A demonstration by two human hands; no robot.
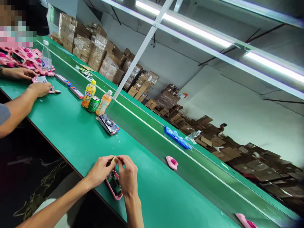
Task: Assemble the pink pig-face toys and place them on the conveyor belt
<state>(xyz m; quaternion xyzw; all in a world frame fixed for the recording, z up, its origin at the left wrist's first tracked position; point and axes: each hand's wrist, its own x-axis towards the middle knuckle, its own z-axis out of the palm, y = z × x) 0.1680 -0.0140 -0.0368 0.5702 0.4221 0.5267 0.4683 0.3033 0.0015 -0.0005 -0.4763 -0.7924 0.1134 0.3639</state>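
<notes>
My left hand (101, 169) and my right hand (128, 175) meet fingertip to fingertip over the table's near edge. A small pale yellow strip (113, 159), perhaps tape, is pinched between them; its exact kind is unclear. Below lies an open pink plastic housing (117, 198), with a green circuit board (115, 182) inside. My right hand hides part of the housing's right side.
A phone (108, 122) lies on boxes near two drink bottles (88, 94) (104, 103) and a green can (93, 104). Pink parts (172, 162) and a blue piece (178, 138) lie along the conveyor. At left, a co-worker's hands (39, 88) hold a pink housing beside a pink pile (26, 60).
</notes>
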